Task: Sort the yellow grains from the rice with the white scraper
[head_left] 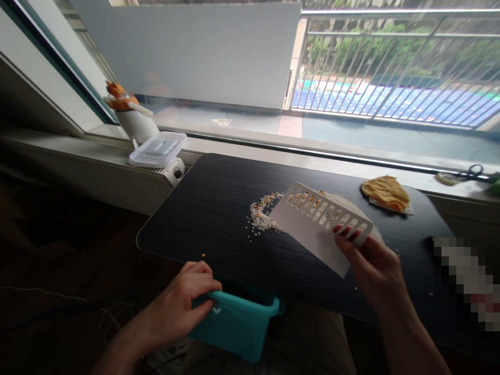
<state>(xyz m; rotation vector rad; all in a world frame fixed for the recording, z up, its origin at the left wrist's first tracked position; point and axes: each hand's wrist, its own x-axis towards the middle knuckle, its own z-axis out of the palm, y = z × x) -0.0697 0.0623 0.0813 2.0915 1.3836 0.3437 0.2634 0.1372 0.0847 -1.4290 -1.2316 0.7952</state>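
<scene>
My left hand (191, 299) grips the rim of a teal plastic bin (234, 323), held just below the table's near edge. What the bin contains is hidden. In my right hand (377, 265) is a flat white plastic scraper (304, 229) with a row of slots along one long side, tilted over the table. White rice grains (263, 221) mixed with small yellow kernels lie left of the scraper. More of the pile (344, 200) shows behind it and through its slots. A lone kernel (203, 255) sits near the table edge by my left hand.
On the dark table (219, 192), a folded yellow cloth (386, 192) lies at the back right. Scissors (472, 171) rest on the window sill. A clear plastic lid (158, 149) and a white container (136, 122) stand by the radiator (97, 161) at left.
</scene>
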